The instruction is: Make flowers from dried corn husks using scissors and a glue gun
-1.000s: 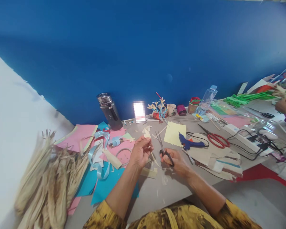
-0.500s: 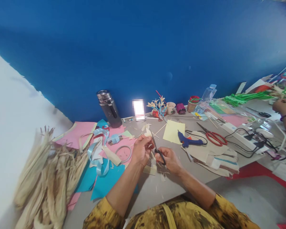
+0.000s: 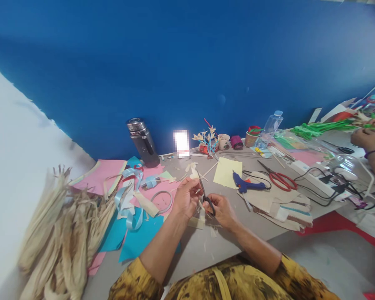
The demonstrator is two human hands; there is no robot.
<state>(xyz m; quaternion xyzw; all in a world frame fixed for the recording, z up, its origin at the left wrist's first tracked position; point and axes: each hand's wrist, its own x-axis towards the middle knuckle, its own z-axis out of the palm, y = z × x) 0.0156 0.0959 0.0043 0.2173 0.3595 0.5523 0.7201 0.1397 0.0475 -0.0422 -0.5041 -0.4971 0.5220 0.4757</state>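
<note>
My left hand (image 3: 187, 196) pinches a small cream piece of corn husk (image 3: 194, 173) that sticks up from the fingertips. In my right hand (image 3: 222, 208) is a pair of black-handled scissors (image 3: 209, 205), fingers closed round the handles. The blades point up and lie against the husk piece beside my left fingertips; whether they are cutting into it I cannot tell. Cream offcuts (image 3: 196, 223) lie on the grey table under both hands. Behind them stands a bunch of husk flowers (image 3: 208, 137) with blue stems.
Dried corn husks (image 3: 71, 246) and coloured paper (image 3: 143, 239) lie left, near a dark thermos (image 3: 143, 143). To the right are a blue glue gun (image 3: 248, 183), red-handled scissors (image 3: 281, 179), a work glove (image 3: 281, 204) and a power strip (image 3: 314, 179). Another person's hand (image 3: 365, 138) works far right.
The scissors' handles have shifted slightly in my right hand, while my left hand stays put. At far right the other person's hand has moved a little to the left.
</note>
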